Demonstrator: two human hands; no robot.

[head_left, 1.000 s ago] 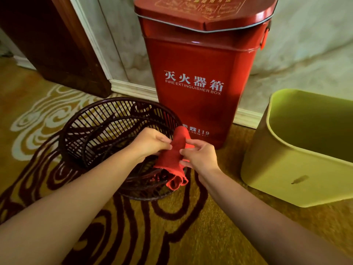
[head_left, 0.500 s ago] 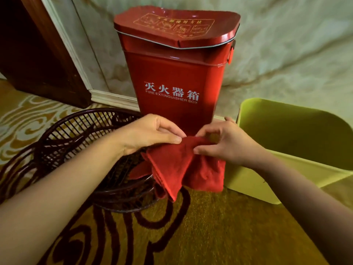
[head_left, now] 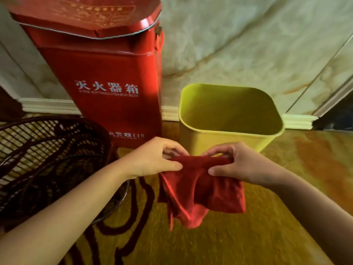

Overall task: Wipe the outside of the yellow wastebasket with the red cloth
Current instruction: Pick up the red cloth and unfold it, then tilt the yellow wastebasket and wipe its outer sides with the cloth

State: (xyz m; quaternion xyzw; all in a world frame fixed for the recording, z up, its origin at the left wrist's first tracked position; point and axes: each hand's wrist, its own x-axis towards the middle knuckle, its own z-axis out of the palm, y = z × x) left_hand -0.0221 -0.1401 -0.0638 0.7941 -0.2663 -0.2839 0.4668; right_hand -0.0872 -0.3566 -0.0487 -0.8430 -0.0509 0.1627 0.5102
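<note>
The yellow wastebasket (head_left: 246, 139) stands upright on the carpet against the wall, its mouth open and nothing visible inside. A red cloth (head_left: 200, 194) hangs in front of its near wall, stretched between both hands. My left hand (head_left: 154, 159) pinches the cloth's top left edge. My right hand (head_left: 235, 163) pinches the top right edge, just in front of the wastebasket's lower front. The cloth's lower part dangles loose above the floor.
A tall red fire extinguisher box (head_left: 107, 73) stands left of the wastebasket against the marble wall. A dark wicker basket (head_left: 47, 155) sits at the left on the patterned carpet (head_left: 286, 188). A white baseboard (head_left: 298, 120) runs along the wall.
Both hands have lifted the red cloth out of the wicker basket, moved it right and spread it open in front of the yellow wastebasket. The view has swung right.
</note>
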